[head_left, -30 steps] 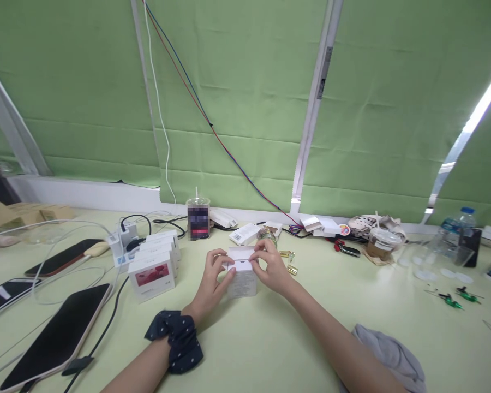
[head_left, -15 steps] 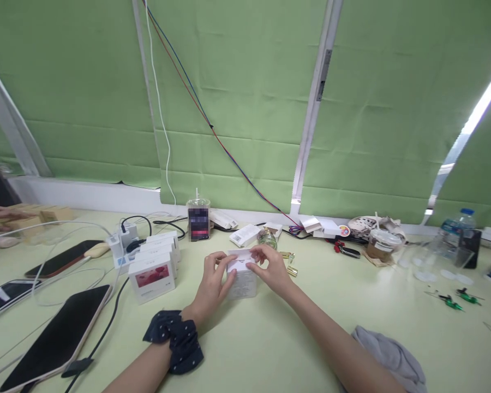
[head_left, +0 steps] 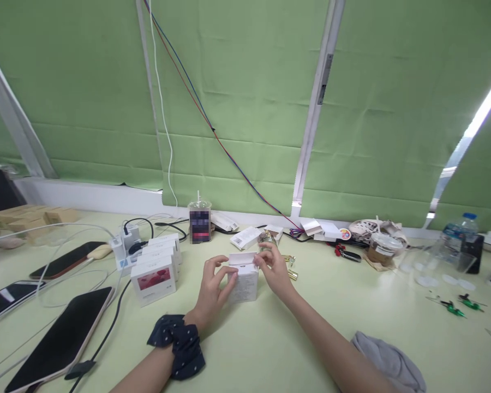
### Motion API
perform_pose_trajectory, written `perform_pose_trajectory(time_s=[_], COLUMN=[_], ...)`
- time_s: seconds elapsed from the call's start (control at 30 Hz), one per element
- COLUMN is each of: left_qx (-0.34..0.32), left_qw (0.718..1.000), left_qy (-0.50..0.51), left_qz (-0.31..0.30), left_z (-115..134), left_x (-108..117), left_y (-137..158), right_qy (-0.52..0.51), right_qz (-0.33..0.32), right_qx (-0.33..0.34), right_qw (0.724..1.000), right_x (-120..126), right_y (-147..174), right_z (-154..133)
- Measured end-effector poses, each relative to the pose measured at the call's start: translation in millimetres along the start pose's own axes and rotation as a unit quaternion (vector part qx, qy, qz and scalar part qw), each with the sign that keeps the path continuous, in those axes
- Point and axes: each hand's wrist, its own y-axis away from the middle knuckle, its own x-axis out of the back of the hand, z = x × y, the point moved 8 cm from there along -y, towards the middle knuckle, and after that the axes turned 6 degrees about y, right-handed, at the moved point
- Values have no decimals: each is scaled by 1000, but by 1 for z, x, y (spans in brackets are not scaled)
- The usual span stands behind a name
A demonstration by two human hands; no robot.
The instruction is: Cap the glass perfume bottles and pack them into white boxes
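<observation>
A small white carton (head_left: 244,287) with fine grey print on its near side stands upright on the table in front of me. Its top flap (head_left: 241,258) is raised at the back. My left hand (head_left: 215,284) grips the carton's left side, with fingertips at the top left edge and the thumb at the front. At the upper right corner, my right hand (head_left: 275,271) pinches the flap's edge between thumb and fingers. What lies inside the carton cannot be seen. Just behind my right hand are small gold-coloured pieces (head_left: 292,274).
A row of similar white boxes (head_left: 154,279) with a red picture stands left, near phones (head_left: 61,341) and cables. Behind are a lidded cup (head_left: 199,224) and flattened cartons (head_left: 245,238). At right sit another cup (head_left: 382,248), a water bottle (head_left: 466,226) and green-handled tools (head_left: 452,309).
My right fingers have moved from the middle of the flap towards its right edge, and more of the flap shows. My left hand stays on the carton. The view has shifted slightly.
</observation>
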Motion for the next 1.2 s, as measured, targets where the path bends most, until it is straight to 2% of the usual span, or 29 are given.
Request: perform_pose_trajectory(time_s=[0.13,0.3,0.53,0.63,0.8,1.03,1.2], left_qx=[66,100,179,192,161,98,79], left_qw=[996,984,939,934,955,972,979], left_qy=[61,142,292,301,246,212,186], left_qz=[3,-24,27,23,-29,-33,-34], left_z=[-9,-19,-36,-34,-25,-17,-16], left_x=[0,-6,-11,-12,-12,-8,-8], left_y=[1,3,10,8,4,2,3], right_qy=[-40,-60,-75,-81,-97,-82,-81], right_qz=[-1,-25,-66,-70,-81,-99,-120], right_qx=[-32,-30,-47,-40,-42,-31,-17], right_qw=[999,997,994,993,991,991,989], right_x=[0,0,-1,-1,-3,-2,-4], right_y=[-1,-3,-5,-4,-4,-3,-3], right_z=[8,6,12,13,11,9,8])
